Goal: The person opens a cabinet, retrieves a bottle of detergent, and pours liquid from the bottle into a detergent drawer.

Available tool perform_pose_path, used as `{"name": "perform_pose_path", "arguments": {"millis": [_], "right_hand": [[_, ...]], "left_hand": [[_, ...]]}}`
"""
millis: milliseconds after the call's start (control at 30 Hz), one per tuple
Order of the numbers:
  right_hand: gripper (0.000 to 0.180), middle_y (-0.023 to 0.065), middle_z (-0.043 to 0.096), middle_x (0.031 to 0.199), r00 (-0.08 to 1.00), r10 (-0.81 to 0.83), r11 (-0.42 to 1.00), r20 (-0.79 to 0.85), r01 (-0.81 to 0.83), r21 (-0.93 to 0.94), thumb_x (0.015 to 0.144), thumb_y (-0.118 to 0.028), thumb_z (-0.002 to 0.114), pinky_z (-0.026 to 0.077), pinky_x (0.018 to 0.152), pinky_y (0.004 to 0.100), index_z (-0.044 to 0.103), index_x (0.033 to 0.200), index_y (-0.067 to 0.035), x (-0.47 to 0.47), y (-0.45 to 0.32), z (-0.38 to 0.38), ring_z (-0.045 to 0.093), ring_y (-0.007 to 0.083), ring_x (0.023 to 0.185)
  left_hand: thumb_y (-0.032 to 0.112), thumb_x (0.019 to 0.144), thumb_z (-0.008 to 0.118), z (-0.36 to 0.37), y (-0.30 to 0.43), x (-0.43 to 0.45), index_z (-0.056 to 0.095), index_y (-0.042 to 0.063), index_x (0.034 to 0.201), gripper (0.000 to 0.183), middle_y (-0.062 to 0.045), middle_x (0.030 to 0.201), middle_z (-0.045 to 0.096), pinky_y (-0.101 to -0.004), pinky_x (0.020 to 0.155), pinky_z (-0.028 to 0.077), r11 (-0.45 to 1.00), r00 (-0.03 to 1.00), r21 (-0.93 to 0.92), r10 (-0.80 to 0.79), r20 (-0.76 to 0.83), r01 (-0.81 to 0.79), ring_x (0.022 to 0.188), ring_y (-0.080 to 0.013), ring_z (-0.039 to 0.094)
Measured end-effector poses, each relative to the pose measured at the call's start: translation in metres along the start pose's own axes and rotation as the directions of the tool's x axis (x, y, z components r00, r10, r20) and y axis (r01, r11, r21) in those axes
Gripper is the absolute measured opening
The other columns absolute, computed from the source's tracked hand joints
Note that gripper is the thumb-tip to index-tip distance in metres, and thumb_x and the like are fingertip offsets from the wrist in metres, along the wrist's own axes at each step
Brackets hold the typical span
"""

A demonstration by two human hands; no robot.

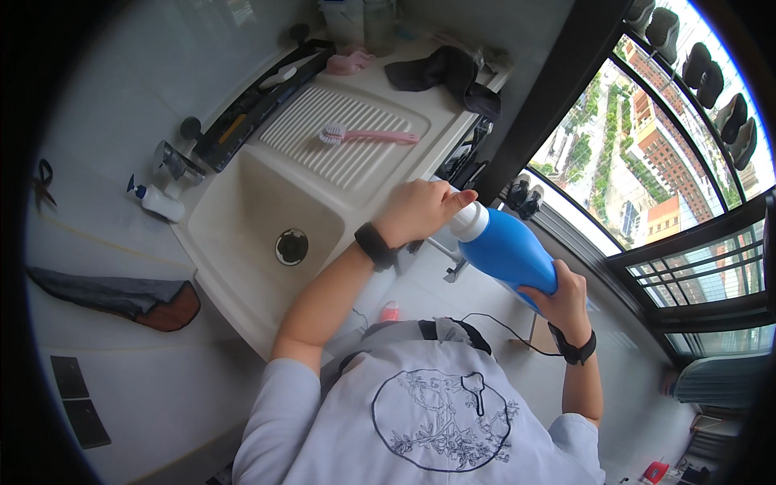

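Note:
A large blue plastic bottle [509, 248] is held tilted in front of me, right of the sink. My left hand [421, 209] grips its white cap [470, 221] at the upper end. Around the lower body of the bottle my right hand [561, 294] is wrapped, thumb on the near side. Whether the cap is loose or seated, I cannot tell. To the left lies the sink basin [242, 212] with a dark drain [291, 247]. A pink-handled scrub brush [370, 136] rests on the ribbed washboard [309, 115].
A white pump bottle [159, 203] and a metal faucet [176, 163] stand at the sink's left rim. A dark cloth [451, 76] and a pink cloth [350, 60] lie on the far counter. Windows [655, 145] with shoes [697, 70] above flank the right. A grey cloth [115, 294] hangs left.

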State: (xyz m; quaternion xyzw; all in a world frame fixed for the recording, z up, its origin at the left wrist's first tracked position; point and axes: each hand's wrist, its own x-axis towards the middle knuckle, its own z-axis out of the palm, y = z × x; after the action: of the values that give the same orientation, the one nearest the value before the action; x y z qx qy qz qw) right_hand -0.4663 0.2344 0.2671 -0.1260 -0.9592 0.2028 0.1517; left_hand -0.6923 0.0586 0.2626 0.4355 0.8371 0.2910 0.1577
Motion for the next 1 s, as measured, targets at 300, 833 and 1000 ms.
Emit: {"name": "perform_pose_path", "arguments": {"millis": [300, 833, 1000], "right_hand": [[0.04, 0.0179, 0.059, 0.063, 0.998, 0.051, 0.984, -0.026, -0.046, 0.171, 0.058, -0.025, 0.078, 0.047, 0.055, 0.0312, 0.056, 0.076, 0.002, 0.001, 0.009, 0.0, 0.062, 0.0288, 0.058], [0.04, 0.0152, 0.055, 0.06, 0.988, 0.036, 0.946, 0.153, -0.083, 0.312, 0.073, -0.035, 0.065, 0.043, 0.053, 0.0297, 0.054, 0.079, 0.004, 0.008, 0.023, -0.002, 0.056, 0.0247, 0.053], [0.039, 0.0152, 0.055, 0.059, 0.99, 0.037, 0.948, 0.139, -0.079, 0.307, 0.073, -0.034, 0.065, 0.043, 0.053, 0.0299, 0.055, 0.079, 0.003, 0.011, 0.019, 0.0, 0.056, 0.0241, 0.052]], "left_hand": [[0.022, 0.07, 0.071, 0.003, -0.009, -0.001, 0.042, 0.015, 0.126, 0.064, -0.008, 0.077, 0.061, -0.0278, 0.057, 0.045, 0.884, 0.916, -0.239, 0.39, -0.096, -0.402, 0.062, -0.0164, 0.057], [0.063, 0.07, 0.058, 0.02, -0.022, 0.013, 0.049, 0.006, 0.109, 0.069, -0.009, 0.074, 0.059, -0.03, 0.063, 0.045, 0.966, 0.997, -0.253, 0.05, -0.05, -0.061, 0.068, -0.0207, 0.059], [0.044, 0.078, 0.062, 0.01, -0.018, 0.011, 0.051, 0.007, 0.11, 0.05, -0.008, 0.079, 0.06, -0.028, 0.064, 0.044, 0.973, 0.989, -0.213, 0.117, 0.095, -0.095, 0.069, -0.0153, 0.056]]}}
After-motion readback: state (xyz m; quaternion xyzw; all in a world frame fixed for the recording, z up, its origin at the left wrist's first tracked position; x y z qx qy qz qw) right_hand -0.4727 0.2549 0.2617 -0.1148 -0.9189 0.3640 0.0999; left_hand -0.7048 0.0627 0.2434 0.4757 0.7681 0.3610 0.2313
